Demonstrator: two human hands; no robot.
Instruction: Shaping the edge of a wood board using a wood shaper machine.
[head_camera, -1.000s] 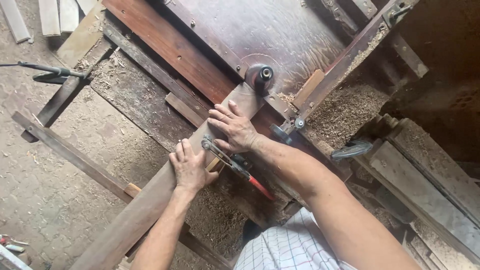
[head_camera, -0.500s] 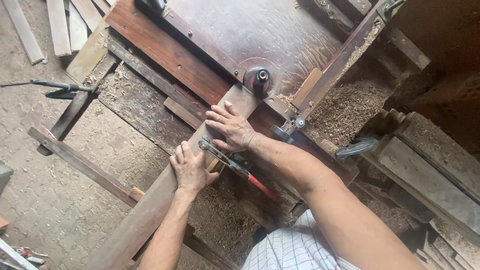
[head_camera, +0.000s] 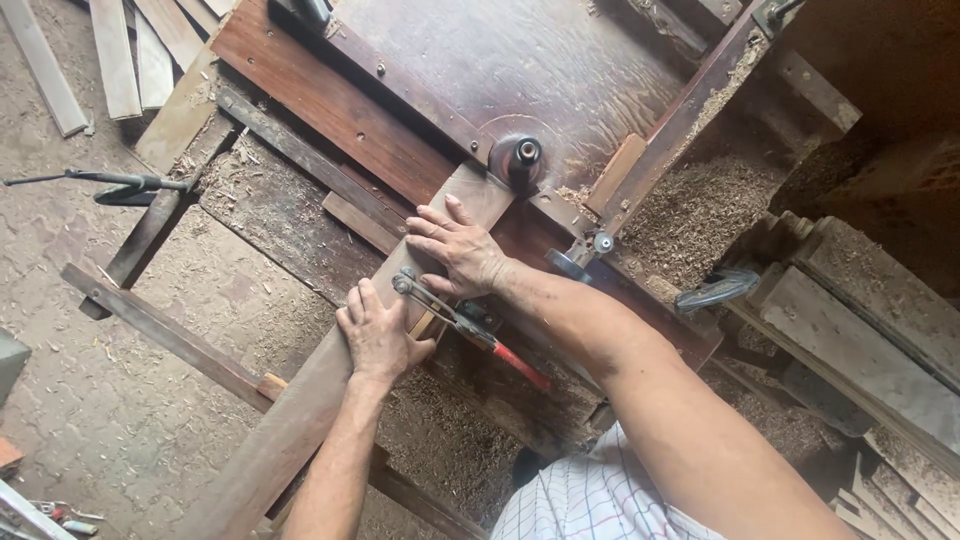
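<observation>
A long grey-brown wooden plank (head_camera: 300, 410) lies diagonally across a dark wooden machine table (head_camera: 520, 70), its far end against a round cutter spindle (head_camera: 517, 158). My right hand (head_camera: 455, 250) presses flat on the plank just short of the spindle, fingers spread. My left hand (head_camera: 378, 335) lies palm down on the plank a little nearer to me. Between the two hands a pair of red-handled pliers (head_camera: 470, 328) rests on the table's edge beside the plank.
Sawdust (head_camera: 690, 205) is heaped right of the table beside a wooden fence rail (head_camera: 680, 120). Loose boards (head_camera: 120, 60) lie at the top left, a metal rod (head_camera: 100, 180) at the left, and stacked timber (head_camera: 860, 340) at the right.
Both hands stay pressed on the plank in the same pose. The view has shifted, so the table and hands sit slightly lower and further right in the picture.
</observation>
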